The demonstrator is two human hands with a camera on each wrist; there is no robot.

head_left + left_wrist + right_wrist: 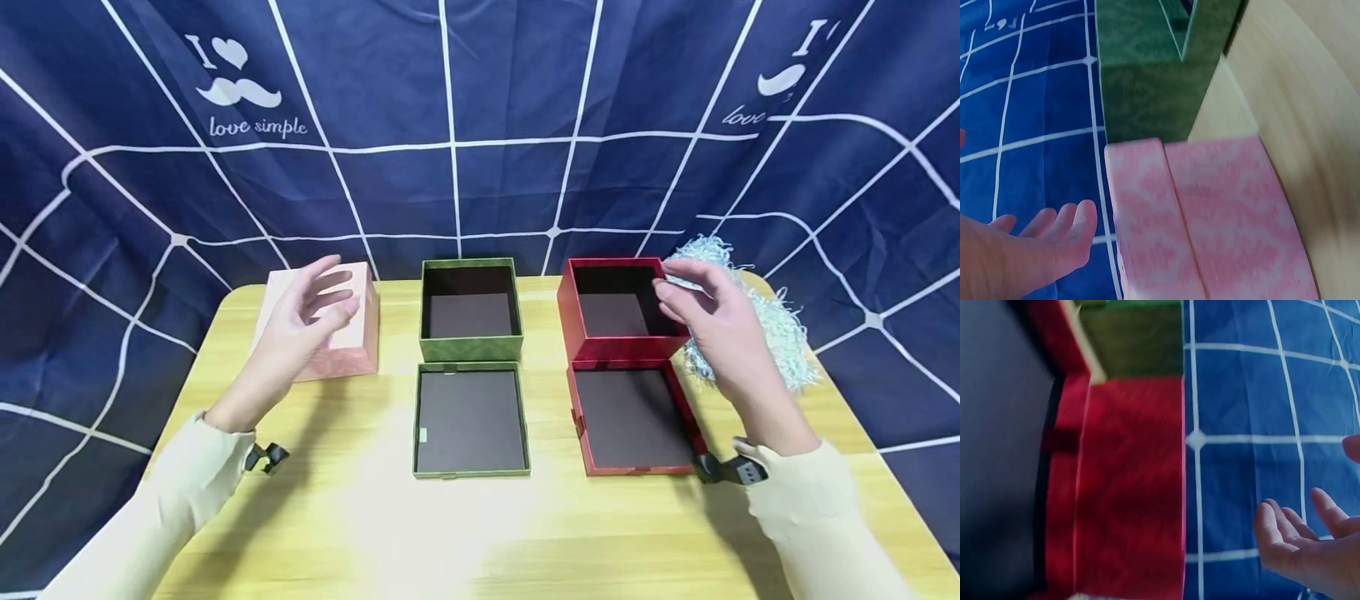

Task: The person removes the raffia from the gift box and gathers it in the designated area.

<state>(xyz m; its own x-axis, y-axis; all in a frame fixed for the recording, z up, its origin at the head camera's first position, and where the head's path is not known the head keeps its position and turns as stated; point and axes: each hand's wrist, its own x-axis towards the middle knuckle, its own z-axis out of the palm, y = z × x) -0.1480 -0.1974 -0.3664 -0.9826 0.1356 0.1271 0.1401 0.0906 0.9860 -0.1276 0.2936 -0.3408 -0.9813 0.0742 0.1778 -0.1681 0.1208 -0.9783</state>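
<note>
My left hand hovers over the closed pink box, fingers loosely bent and holding nothing. The left wrist view shows its fingertips beside the pink box, apart from it. Above the right edge of the open red box, my right hand hangs with relaxed fingers and nothing in its grasp. The red lid lies inner side up directly in front of that box. In the middle stands an open green box, its dark inside bare, with its green lid in front.
A heap of pale blue shredded paper lies at the right, partly behind my right hand. The wooden table ends at a blue cloth with white lines at the back and sides.
</note>
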